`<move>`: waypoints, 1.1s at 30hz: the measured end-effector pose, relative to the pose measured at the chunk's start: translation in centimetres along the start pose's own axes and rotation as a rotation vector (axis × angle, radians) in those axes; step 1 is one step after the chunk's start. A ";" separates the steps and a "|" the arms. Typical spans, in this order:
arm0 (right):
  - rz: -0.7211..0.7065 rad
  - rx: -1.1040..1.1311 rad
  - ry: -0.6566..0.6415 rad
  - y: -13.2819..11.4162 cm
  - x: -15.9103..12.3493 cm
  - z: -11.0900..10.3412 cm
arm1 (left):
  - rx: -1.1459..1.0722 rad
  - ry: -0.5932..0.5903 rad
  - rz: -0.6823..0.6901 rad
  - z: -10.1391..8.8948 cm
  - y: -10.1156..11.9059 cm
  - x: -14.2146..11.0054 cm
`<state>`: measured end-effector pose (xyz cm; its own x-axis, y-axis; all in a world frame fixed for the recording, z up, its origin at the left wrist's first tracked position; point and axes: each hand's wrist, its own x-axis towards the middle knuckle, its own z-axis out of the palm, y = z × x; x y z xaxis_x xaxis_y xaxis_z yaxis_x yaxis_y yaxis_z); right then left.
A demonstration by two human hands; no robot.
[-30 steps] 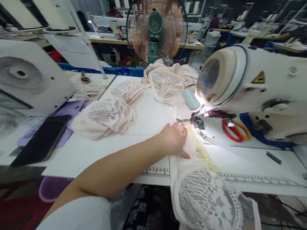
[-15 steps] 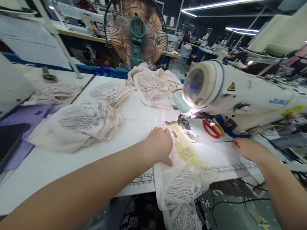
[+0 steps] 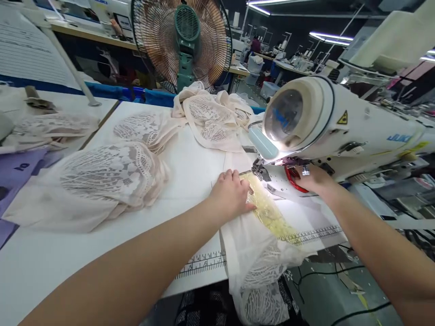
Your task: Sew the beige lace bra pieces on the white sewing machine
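My left hand (image 3: 231, 193) lies flat, fingers together, on a cream lace garment (image 3: 258, 253) that runs from the presser foot (image 3: 258, 171) of the white sewing machine (image 3: 340, 122) over the table's front edge. The machine's lamp lights the lace yellow just past my fingertips. My right hand (image 3: 314, 179) reaches under the machine's arm and covers the red-handled scissors (image 3: 291, 177) lying on the machine bed; its fingers curl on them, but whether they grip is hidden.
Piles of lace pieces (image 3: 108, 174) lie to the left, and more (image 3: 210, 115) behind the machine head. A standing fan (image 3: 181, 40) rises at the table's back edge. A printed ruler strip (image 3: 204, 262) runs along the front edge. Other workstations fill the background.
My right hand has moved from the table's front right edge up to the red scissors under the machine arm. My left hand stays pressed on the lace. The view has shifted closer.
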<state>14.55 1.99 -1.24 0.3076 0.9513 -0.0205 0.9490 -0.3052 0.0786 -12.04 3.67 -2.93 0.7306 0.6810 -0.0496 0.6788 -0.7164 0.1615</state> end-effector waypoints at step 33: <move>-0.041 0.221 0.175 5.0 -5.3 3.2 | 0.196 0.129 0.155 0.9 -1.1 1.9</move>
<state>17.92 -4.71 -3.90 0.2708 0.9501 0.1551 0.9582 -0.2506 -0.1379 -11.35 5.64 -4.08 0.8197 0.5658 0.0889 0.5704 -0.8205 -0.0371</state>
